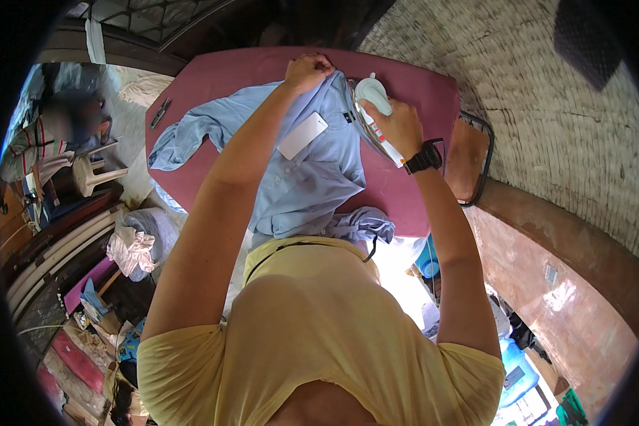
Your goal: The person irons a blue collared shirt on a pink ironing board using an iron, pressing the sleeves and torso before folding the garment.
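A light blue button-up shirt [309, 181] lies spread over a padded maroon board [401, 202], one sleeve reaching left. At the board's far edge, my left hand [309, 72] is closed on the shirt's upper edge with bent fingers. My right hand [396, 128] is wrapped round what looks like a white and pale green clothes iron [371, 94], at the shirt's right side; its underside is hidden. A white rectangular card-like piece [303, 135] rests on the shirt between my arms. The shirt's lower end bunches against my waist.
A small dark pen-like tool [160, 113] lies at the board's left end. A black metal frame [488, 160] juts from its right end beside a textured wall [468, 85]. Another person [57, 135] is at the left, near a stool [85, 175]. Clutter [99, 319] fills the lower left.
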The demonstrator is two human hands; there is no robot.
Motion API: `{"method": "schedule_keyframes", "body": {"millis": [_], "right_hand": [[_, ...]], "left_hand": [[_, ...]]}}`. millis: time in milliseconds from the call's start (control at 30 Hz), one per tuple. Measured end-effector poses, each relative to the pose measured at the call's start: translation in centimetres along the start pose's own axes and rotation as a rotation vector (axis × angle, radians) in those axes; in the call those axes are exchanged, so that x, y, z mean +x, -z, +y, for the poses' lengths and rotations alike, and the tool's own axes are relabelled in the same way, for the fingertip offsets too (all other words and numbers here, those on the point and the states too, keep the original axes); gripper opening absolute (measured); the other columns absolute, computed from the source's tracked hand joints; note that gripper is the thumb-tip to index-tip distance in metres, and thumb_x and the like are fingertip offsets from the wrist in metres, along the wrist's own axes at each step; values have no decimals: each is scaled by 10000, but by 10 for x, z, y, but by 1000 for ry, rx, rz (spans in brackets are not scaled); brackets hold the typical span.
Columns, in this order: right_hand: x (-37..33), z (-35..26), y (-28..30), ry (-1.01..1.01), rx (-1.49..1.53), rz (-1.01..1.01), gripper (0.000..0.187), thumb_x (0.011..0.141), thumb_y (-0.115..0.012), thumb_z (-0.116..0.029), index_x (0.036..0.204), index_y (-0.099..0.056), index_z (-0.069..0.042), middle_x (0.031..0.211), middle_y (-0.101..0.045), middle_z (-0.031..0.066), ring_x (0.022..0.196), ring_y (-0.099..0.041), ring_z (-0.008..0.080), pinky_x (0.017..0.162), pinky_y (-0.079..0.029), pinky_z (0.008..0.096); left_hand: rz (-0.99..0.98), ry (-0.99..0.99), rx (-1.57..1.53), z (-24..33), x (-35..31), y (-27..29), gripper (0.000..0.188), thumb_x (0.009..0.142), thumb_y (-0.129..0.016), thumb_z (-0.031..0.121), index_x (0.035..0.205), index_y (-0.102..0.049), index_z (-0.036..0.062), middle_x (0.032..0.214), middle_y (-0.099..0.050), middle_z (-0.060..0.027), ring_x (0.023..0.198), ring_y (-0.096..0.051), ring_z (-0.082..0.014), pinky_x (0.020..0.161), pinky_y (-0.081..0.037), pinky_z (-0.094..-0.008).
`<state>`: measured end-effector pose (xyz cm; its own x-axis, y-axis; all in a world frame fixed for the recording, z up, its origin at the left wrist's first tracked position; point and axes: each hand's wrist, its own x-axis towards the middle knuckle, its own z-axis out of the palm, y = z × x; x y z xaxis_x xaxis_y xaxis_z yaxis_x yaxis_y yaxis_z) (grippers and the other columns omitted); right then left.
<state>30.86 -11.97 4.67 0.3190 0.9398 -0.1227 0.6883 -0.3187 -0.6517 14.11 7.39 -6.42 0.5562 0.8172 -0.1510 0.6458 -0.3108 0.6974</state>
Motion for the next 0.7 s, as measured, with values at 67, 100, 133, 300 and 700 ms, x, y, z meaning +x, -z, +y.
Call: {"method": "schedule_keyframes", "body": {"millis": [67, 100, 133, 300, 700], "right_hand": [[8, -13, 4, -41, 23, -40, 580, 828, -622, -608, 1025, -713, -70, 796, -696, 200, 760, -684, 387, 652, -549, 459], [12, -20, 7, -80, 36, -76, 583, 828, -618, -613, 1025, -713, -72, 801, -697, 200, 768, -685, 387, 662, -548, 460], [13, -24, 10, -118, 48, -111, 586, 828, -613, -617, 1024, -714, -74, 807, -699, 199, 776, -686, 386, 672, -547, 462], [8, -18, 8, -105, -26, -87, 584, 825, -607, -614, 1039, -713, -81, 830, -701, 199, 831, -682, 387, 735, -537, 469], [14, -14, 5, -75, -26, -77, 616, 825, -601, -625, 1038, -704, -56, 784, -699, 185, 776, -687, 376, 723, -543, 452]], "left_hand": [[-3, 3, 17, 0, -1, 1, 227, 830, -648, 421, 916, -713, 221, 962, -707, 19, 1021, -627, -187, 920, -392, -444], [-7, 4, 33, 1, 0, 2, 231, 835, -636, 418, 925, -709, 219, 967, -706, 14, 1033, -623, -193, 921, -393, -452], [-12, 3, 49, 0, 0, 1, 234, 840, -623, 415, 933, -706, 217, 973, -705, 10, 1046, -619, -198, 923, -393, -461], [47, -28, 105, 1, -1, 0, 242, 896, -542, 366, 1006, -684, 204, 1036, -692, 15, 1101, -599, -221, 965, -382, -465], [-24, -96, 211, 0, -1, -1, 271, 933, -439, 274, 1065, -668, 215, 1193, -638, 13, 1152, -564, -226, 963, -398, -502]]}}
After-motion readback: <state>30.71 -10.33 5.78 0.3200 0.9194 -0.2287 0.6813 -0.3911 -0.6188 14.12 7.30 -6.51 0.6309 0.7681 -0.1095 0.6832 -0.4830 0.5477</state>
